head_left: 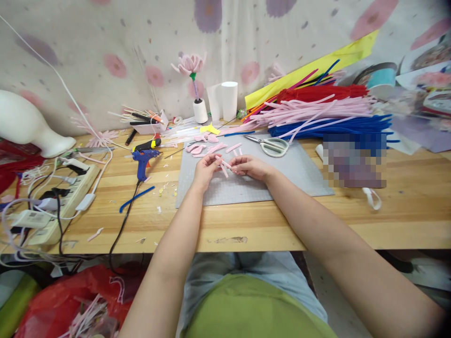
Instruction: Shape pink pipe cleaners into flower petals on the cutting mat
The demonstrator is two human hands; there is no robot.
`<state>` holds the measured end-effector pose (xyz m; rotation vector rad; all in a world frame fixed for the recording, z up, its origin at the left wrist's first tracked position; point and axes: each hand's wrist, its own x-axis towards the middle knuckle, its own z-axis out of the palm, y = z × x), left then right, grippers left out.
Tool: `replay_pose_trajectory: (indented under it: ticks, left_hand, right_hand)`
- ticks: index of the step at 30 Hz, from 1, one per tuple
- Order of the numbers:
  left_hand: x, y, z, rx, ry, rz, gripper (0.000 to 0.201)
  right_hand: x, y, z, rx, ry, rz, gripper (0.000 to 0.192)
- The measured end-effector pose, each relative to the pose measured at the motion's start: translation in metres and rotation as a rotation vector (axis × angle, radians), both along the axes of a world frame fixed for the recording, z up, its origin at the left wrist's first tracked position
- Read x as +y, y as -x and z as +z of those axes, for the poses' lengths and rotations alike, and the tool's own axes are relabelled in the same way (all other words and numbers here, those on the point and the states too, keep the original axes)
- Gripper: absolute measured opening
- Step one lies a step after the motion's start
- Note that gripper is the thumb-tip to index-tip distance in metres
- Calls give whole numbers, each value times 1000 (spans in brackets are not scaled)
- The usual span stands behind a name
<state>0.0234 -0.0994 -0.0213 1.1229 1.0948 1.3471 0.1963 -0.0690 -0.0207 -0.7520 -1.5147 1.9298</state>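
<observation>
Both of my hands are over the grey cutting mat [239,195], close together. My left hand [207,170] pinches a short piece of pink pipe cleaner [224,170] between thumb and fingers. Facing it, my right hand [251,168] is closed with its fingertips on the pink piece too. Just beyond my fingers lie folded pink pipe-cleaner petals [196,149] and several short cut pink pieces [233,148]. A pair of scissors [275,146] with pale handles rests behind my right hand on the mat.
Left of the mat lie a blue glue gun [142,164] with its cord and a power strip [66,202]. At the back stand a pink pipe-cleaner flower [192,65] and a white paper roll [229,101]. Pink pipe-cleaner bundles [313,110] and blue pipe cleaners [334,126] lie back right.
</observation>
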Motion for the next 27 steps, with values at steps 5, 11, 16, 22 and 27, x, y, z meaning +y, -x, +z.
replay_pose_trajectory:
  ticks: [5, 11, 16, 22, 27]
  left_hand:
    - [3, 5, -5, 113, -31, 114, 30]
    - [1, 2, -6, 82, -12, 194, 24]
    - [-1, -2, -4, 43, 21, 153, 24]
    - [-2, -5, -3, 31, 42, 151, 20]
    - [-2, -8, -5, 88, 53, 150, 30]
  right_hand:
    - [0, 0, -1, -3, -31, -45, 18]
    - [3, 1, 4, -158, -294, -248, 18]
    - [23, -15, -6, -456, -573, -743, 14]
    - [21, -18, -15, -783, -870, -481, 22]
    - [18, -11, -13, -794, -883, -482, 4]
